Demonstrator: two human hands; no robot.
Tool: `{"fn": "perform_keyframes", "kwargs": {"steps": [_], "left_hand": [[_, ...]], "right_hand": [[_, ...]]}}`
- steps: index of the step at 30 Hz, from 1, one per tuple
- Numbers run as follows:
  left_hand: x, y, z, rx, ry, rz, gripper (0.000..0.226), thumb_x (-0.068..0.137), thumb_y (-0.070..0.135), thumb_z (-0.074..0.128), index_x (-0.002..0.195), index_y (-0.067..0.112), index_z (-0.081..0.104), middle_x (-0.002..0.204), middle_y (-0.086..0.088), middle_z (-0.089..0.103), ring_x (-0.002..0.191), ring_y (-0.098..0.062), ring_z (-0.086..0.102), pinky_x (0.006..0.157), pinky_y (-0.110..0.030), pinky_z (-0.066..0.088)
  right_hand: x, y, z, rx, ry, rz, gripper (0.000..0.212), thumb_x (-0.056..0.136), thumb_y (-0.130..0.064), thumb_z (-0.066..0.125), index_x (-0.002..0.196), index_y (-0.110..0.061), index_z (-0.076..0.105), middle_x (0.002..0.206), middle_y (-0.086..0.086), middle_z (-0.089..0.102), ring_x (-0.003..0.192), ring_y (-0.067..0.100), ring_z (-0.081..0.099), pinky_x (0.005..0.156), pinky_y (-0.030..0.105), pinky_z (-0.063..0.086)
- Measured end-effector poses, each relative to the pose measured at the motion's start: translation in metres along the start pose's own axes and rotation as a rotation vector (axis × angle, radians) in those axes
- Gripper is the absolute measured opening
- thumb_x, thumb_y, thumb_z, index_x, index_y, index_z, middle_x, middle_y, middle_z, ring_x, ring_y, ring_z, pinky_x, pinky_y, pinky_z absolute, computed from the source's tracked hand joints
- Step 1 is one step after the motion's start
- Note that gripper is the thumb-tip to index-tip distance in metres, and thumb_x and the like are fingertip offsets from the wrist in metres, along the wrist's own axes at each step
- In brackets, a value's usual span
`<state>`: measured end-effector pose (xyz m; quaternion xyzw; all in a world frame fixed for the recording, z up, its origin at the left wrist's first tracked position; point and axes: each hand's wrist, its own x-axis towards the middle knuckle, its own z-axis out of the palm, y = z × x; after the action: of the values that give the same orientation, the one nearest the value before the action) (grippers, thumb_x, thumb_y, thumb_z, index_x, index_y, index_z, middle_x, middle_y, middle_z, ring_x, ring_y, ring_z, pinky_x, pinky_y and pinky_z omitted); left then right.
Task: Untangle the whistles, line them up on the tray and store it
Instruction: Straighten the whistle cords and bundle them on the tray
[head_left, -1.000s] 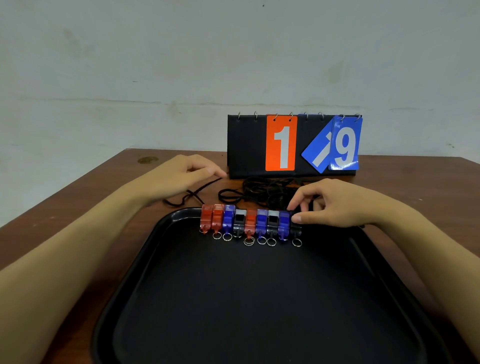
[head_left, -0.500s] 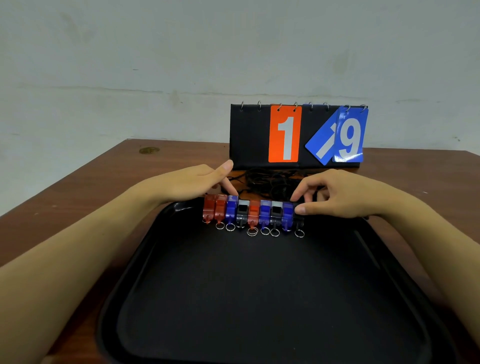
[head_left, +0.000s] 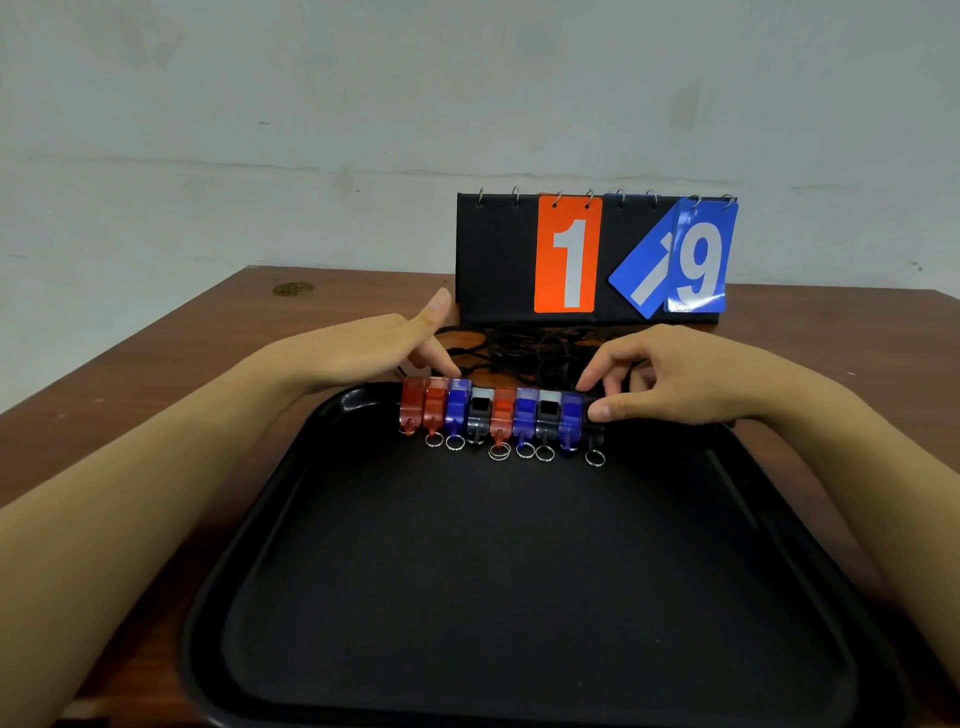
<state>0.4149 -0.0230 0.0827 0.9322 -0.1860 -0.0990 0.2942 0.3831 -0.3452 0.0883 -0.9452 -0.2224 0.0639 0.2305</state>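
Nine plastic whistles (head_left: 501, 415) lie side by side in a tight row along the far edge of a black tray (head_left: 291, 525), each with a small metal split ring at its near end. From the left they run red, red, blue, black with a grey top, red, blue, black with a grey top, blue, and a dark one partly hidden under the right hand (head_left: 670, 379). That hand pinches the last whistle, thumb on its near side and curled fingers on the far end. The left hand (head_left: 374, 348) is relaxed and flat, one fingertip touching the far ends of the whistles at the left of the row, thumb lifted. Just behind the row, a heap of black cords (head_left: 530, 351) lies on the brown wooden table (head_left: 156, 364). Behind them stands a black flip scoreboard (head_left: 493, 260) with an orange 1 card and blue 9 card, against a pale wall (head_left: 363, 104).
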Motion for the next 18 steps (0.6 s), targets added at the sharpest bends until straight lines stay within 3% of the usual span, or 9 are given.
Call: {"fn": "perform_keyframes", "kwargs": {"steps": [4, 9, 11, 14, 18], "left_hand": [[-0.001, -0.001, -0.004, -0.044, 0.08, 0.052, 0.088, 0.093, 0.078, 0.0, 0.104, 0.043, 0.08, 0.128, 0.022, 0.067, 0.12, 0.001, 0.057, 0.114, -0.044, 0.037], [-0.006, 0.009, -0.006, -0.282, 0.096, 0.172, 0.084, 0.094, 0.077, 0.008, 0.108, 0.037, 0.081, 0.127, 0.018, 0.071, 0.127, -0.008, 0.058, 0.116, -0.046, 0.036], [-0.009, 0.016, -0.005, -0.382, 0.089, 0.223, 0.083, 0.093, 0.074, 0.012, 0.108, 0.031, 0.082, 0.128, 0.013, 0.071, 0.125, -0.01, 0.058, 0.11, -0.042, 0.038], [-0.012, 0.026, -0.001, -0.494, 0.062, 0.284, 0.082, 0.095, 0.069, 0.016, 0.11, 0.021, 0.081, 0.13, 0.007, 0.071, 0.124, -0.018, 0.058, 0.098, -0.043, 0.034], [-0.014, 0.031, 0.003, -0.521, 0.008, 0.338, 0.084, 0.101, 0.069, 0.015, 0.115, 0.018, 0.08, 0.133, 0.002, 0.069, 0.133, -0.032, 0.052, 0.092, -0.038, 0.032]], "right_hand": [[-0.001, -0.002, 0.0, -0.017, 0.04, -0.012, 0.034, 0.085, -0.051, 0.073, 0.116, -0.042, 0.064, 0.09, -0.011, 0.071, 0.059, -0.001, 0.059, 0.065, 0.019, 0.048], [-0.007, -0.009, -0.003, 0.014, 0.376, -0.113, 0.029, 0.096, -0.052, 0.056, 0.121, -0.039, 0.063, 0.098, -0.013, 0.067, 0.079, 0.003, 0.061, 0.072, 0.016, 0.047], [-0.008, -0.015, -0.003, 0.07, 0.413, -0.165, 0.029, 0.1, -0.043, 0.054, 0.127, -0.035, 0.061, 0.11, -0.015, 0.066, 0.092, 0.003, 0.063, 0.077, 0.013, 0.049], [-0.005, -0.022, 0.004, 0.04, 0.421, -0.205, 0.037, 0.102, -0.035, 0.054, 0.139, -0.034, 0.053, 0.121, -0.015, 0.063, 0.101, 0.004, 0.065, 0.084, 0.021, 0.056], [0.001, -0.029, 0.014, 0.003, 0.451, -0.247, 0.035, 0.099, -0.035, 0.061, 0.134, -0.034, 0.058, 0.106, -0.015, 0.07, 0.093, 0.005, 0.066, 0.08, 0.021, 0.056]]}}
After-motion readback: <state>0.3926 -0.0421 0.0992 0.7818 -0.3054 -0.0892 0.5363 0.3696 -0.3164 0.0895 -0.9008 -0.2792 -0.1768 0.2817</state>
